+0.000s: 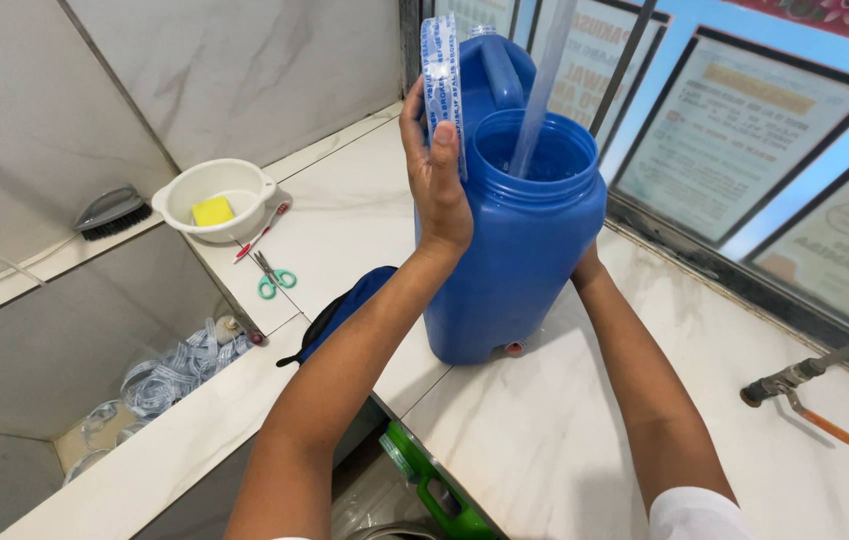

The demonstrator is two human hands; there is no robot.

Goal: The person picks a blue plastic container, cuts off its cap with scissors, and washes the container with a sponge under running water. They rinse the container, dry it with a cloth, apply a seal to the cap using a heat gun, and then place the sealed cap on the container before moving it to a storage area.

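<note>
Gripping lid (442,85) in left hand (437,180); right hand (587,268) behind blue jug (515,270) (fingers hidden).

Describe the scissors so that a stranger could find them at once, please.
Start at the white basin in the counter's far left corner. Just in front of it, on the marble counter, lie the small scissors. Their green handles set them apart from the red-and-white pen-like stick beside them.
</note>
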